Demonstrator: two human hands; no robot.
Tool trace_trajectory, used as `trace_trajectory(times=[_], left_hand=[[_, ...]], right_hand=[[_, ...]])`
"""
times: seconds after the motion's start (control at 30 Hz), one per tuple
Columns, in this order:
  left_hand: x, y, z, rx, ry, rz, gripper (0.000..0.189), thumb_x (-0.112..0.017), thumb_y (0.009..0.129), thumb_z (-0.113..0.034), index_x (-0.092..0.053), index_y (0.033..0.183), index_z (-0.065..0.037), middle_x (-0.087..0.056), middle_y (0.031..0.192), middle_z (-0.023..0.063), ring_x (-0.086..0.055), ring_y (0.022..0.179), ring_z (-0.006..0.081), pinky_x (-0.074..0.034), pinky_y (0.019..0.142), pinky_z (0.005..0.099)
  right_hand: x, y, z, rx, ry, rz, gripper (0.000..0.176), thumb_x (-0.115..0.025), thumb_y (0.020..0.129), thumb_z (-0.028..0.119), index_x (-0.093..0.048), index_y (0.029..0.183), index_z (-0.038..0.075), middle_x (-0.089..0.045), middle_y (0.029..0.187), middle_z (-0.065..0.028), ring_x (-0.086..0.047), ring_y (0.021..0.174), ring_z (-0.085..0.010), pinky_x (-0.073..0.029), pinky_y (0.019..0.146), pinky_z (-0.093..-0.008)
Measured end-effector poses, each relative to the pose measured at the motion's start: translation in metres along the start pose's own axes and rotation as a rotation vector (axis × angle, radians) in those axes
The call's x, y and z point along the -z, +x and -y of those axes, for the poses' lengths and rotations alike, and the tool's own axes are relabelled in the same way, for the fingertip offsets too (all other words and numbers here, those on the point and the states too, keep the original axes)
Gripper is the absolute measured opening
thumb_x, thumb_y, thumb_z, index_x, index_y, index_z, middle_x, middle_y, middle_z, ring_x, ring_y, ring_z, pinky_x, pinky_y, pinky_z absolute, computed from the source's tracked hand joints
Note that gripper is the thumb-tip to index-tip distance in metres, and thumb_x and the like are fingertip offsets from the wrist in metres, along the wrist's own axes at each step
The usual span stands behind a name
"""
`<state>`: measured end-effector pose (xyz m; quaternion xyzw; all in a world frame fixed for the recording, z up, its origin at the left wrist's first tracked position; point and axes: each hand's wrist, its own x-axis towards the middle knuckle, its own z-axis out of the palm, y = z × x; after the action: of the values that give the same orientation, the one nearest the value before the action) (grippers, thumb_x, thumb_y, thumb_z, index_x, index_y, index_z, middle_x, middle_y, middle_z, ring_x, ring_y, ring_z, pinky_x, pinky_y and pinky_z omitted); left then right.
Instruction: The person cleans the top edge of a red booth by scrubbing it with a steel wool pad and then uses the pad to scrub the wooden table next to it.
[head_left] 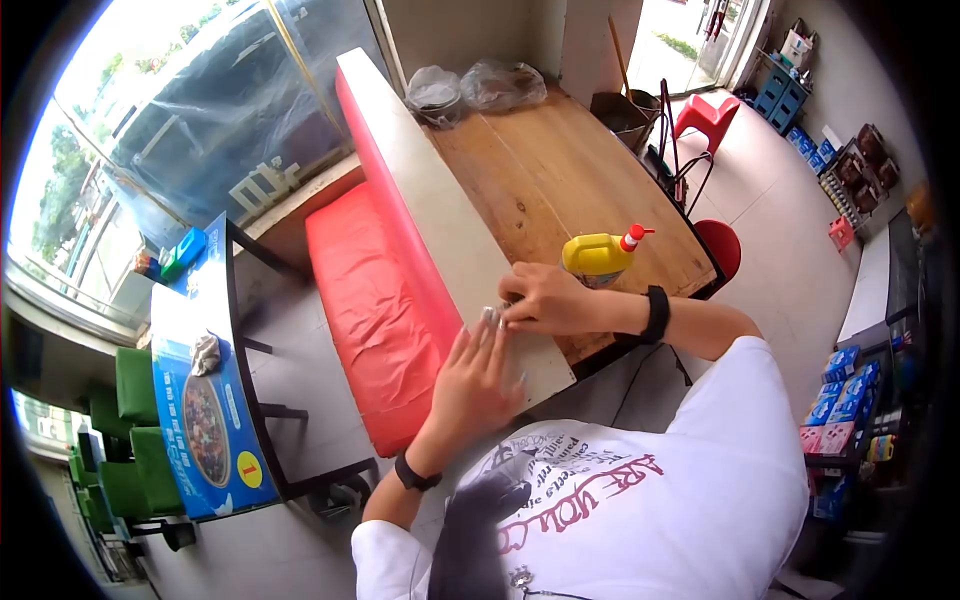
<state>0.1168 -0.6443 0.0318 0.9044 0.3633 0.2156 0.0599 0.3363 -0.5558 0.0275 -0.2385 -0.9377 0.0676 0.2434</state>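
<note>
My left hand is raised over the pale top of the bench back, fingers stretched out and close together. Beside its fingertips, my right hand is closed, thumb and fingers curled in. Small pale, shiny spots show where the two hands meet; whether the right fingers hold anything there I cannot make out. Just past my right hand, a yellow bottle with a red pump top stands on the wooden table.
A red padded seat runs along the bench. On the left, a blue printed table carries a crumpled grey cloth. Clear plastic bags lie at the wooden table's far end. A red chair and goods on shelves are to the right.
</note>
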Motion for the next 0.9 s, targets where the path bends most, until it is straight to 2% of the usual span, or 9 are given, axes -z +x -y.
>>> trace_trajectory(times=[0.1, 0.2, 0.33, 0.43, 0.57, 0.67, 0.83, 0.9], left_hand=[[0.002, -0.027, -0.045, -0.009, -0.077, 0.065, 0.078, -0.065, 0.08, -0.035, -0.043, 0.137, 0.014, -0.048, 0.141, 0.0282, -0.043, 0.136, 0.0378, -0.033, 0.113, 0.0481], [0.004, -0.023, -0.046, -0.003, -0.095, 0.077, 0.079, -0.067, 0.079, -0.036, -0.044, 0.137, 0.013, -0.049, 0.14, 0.0281, -0.044, 0.136, 0.0385, -0.033, 0.112, 0.048], [0.002, 0.028, 0.01, 0.028, -0.052, 0.022, 0.071, -0.065, 0.082, -0.029, -0.044, 0.137, 0.011, -0.048, 0.14, 0.0293, -0.045, 0.134, 0.0399, -0.033, 0.112, 0.0491], [-0.001, 0.075, 0.058, 0.029, 0.02, -0.031, 0.06, -0.061, 0.087, -0.029, -0.051, 0.132, 0.01, -0.054, 0.133, 0.0298, -0.049, 0.129, 0.0409, -0.035, 0.112, 0.0454], [0.0, 0.105, 0.093, 0.037, -0.016, 0.026, 0.056, -0.058, 0.09, -0.028, -0.052, 0.131, 0.009, -0.054, 0.135, 0.0266, -0.048, 0.129, 0.039, -0.033, 0.113, 0.0461], [-0.005, 0.086, 0.078, -0.06, -0.035, -0.039, 0.058, -0.062, 0.087, -0.03, -0.054, 0.13, 0.009, -0.058, 0.13, 0.0269, -0.051, 0.127, 0.0397, -0.036, 0.112, 0.046], [0.002, 0.031, 0.014, -0.121, -0.038, 0.123, 0.079, -0.065, 0.084, -0.037, -0.038, 0.14, 0.011, -0.044, 0.144, 0.0277, -0.045, 0.134, 0.0369, -0.035, 0.112, 0.048], [-0.001, 0.029, 0.01, -0.083, -0.052, 0.127, 0.08, -0.064, 0.084, -0.04, -0.039, 0.14, 0.012, -0.044, 0.145, 0.0256, -0.042, 0.136, 0.0385, -0.032, 0.114, 0.0479]], right_hand=[[0.013, -0.036, 0.051, 0.046, -0.084, -0.009, 0.014, -0.076, 0.073, 0.024, -0.067, 0.077, 0.015, -0.054, 0.093, -0.0025, -0.053, 0.08, -0.0228, -0.047, 0.07, -0.0341], [0.013, -0.039, 0.055, -0.024, -0.077, -0.007, 0.012, -0.075, 0.074, 0.023, -0.068, 0.077, 0.014, -0.054, 0.093, -0.003, -0.053, 0.081, -0.0232, -0.047, 0.07, -0.0349], [0.002, -0.005, -0.002, -0.136, -0.033, -0.113, 0.011, -0.072, 0.08, 0.021, -0.071, 0.079, 0.01, -0.055, 0.093, -0.0052, -0.056, 0.088, -0.0249, -0.047, 0.076, -0.0372], [-0.007, 0.028, -0.061, -0.216, -0.072, -0.143, 0.016, -0.068, 0.084, 0.03, -0.074, 0.082, 0.016, -0.057, 0.092, -0.0053, -0.058, 0.088, -0.0272, -0.049, 0.073, -0.0404], [-0.009, 0.049, -0.081, -0.356, -0.128, -0.113, 0.014, -0.069, 0.083, 0.03, -0.075, 0.082, 0.018, -0.057, 0.092, -0.0056, -0.059, 0.088, -0.0273, -0.051, 0.076, -0.0403], [-0.002, 0.029, -0.046, -0.323, -0.202, -0.076, 0.016, -0.069, 0.083, 0.028, -0.073, 0.08, 0.013, -0.056, 0.092, -0.004, -0.057, 0.087, -0.0256, -0.05, 0.075, -0.0381], [0.007, -0.019, 0.022, -0.295, -0.229, -0.061, 0.014, -0.072, 0.08, 0.026, -0.071, 0.078, 0.012, -0.056, 0.092, -0.0019, -0.054, 0.085, -0.0241, -0.048, 0.075, -0.0364], [0.009, -0.021, 0.023, -0.311, -0.234, -0.027, 0.012, -0.073, 0.08, 0.025, -0.072, 0.08, 0.013, -0.056, 0.093, -0.0014, -0.053, 0.086, -0.0239, -0.048, 0.077, -0.0363]])
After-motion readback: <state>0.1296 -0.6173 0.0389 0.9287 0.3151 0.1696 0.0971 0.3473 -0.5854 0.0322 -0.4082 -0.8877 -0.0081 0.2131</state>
